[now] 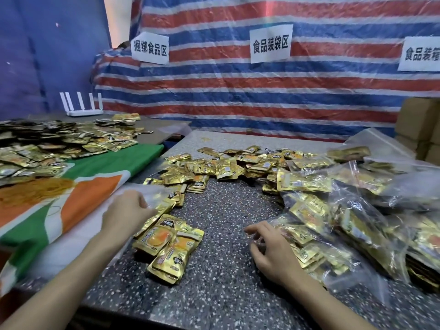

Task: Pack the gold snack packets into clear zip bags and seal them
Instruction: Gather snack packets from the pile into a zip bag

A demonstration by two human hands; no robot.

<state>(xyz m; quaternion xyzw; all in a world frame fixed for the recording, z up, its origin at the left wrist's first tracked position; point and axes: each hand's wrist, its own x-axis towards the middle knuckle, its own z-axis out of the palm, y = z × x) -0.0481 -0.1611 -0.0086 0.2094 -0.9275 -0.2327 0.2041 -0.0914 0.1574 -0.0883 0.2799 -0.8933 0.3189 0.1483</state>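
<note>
Loose gold snack packets (221, 166) lie heaped across the speckled table (221, 234). A small stack of gold packets (167, 244) sits between my hands. My left hand (126, 209) reaches to the table's left edge and pinches an empty clear zip bag (154, 190) that lies over a few packets. My right hand (271, 248) hovers low with loosely curled fingers pointing left and holds nothing. Its back is against a filled clear zip bag (316, 236). More filled zip bags (371, 210) are piled at the right.
A green, orange and white cloth (78, 186) covers the left table, with a pile of orange rubber bands (33, 190) and more gold packets (59, 141) on it. A white router (83, 106) stands at the back left. Cardboard boxes (419, 129) stand at the far right.
</note>
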